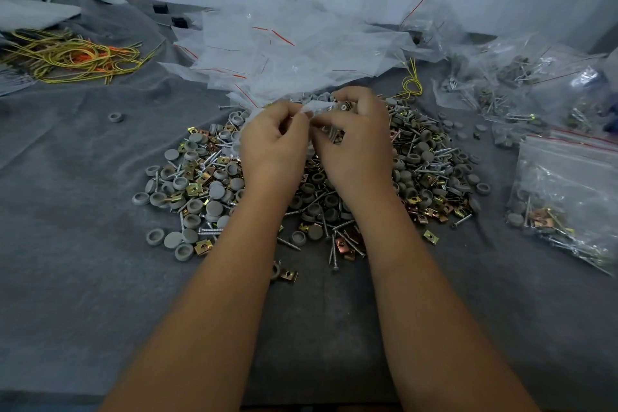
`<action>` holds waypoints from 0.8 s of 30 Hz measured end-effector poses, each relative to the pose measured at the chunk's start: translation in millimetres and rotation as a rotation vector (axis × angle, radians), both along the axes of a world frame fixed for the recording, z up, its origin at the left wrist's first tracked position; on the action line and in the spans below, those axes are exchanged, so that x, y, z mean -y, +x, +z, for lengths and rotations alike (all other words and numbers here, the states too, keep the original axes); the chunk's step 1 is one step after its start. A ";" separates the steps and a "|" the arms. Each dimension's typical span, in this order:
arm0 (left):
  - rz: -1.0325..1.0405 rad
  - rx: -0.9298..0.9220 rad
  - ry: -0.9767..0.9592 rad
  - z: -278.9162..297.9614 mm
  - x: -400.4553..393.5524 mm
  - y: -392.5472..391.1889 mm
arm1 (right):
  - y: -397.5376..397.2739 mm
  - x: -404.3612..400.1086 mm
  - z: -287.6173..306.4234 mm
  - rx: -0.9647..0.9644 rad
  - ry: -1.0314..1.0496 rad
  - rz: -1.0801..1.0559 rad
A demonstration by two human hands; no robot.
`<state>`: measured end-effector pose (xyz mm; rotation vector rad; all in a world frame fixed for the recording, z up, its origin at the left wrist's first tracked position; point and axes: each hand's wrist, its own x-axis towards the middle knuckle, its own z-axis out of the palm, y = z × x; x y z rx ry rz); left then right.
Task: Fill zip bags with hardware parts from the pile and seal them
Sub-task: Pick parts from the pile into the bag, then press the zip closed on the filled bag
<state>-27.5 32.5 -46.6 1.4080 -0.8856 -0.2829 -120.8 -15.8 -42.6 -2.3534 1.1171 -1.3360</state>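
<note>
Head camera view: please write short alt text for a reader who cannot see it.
Two hands, left hand and right hand, pinch a small clear zip bag above a pile of hardware parts on grey cloth. Empty bags lie behind; filled bags lie right.

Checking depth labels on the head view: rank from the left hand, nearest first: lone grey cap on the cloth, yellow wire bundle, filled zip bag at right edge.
From the left hand:
1. Lone grey cap, on the cloth to the left.
2. Yellow wire bundle, far left, farther back.
3. Filled zip bag, right edge, past the other hand.
</note>
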 end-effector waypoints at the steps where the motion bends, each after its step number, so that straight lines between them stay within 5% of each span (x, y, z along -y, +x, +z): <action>1: 0.002 -0.014 -0.008 0.4 -0.2 -0.3 | 0.1 0.8 -0.2 -0.020 0.029 0.009; 13: -0.132 -0.068 -0.027 7.2 -5.8 -6.2 | -3.1 -2.6 2.6 0.152 0.326 0.084; 18: -0.244 -0.094 -0.020 11.7 -6.2 -7.5 | -6.2 0.6 8.0 0.406 0.496 0.036; 24: -0.384 0.155 0.144 5.4 -6.9 -6.5 | -8.6 3.4 12.5 0.738 0.672 0.121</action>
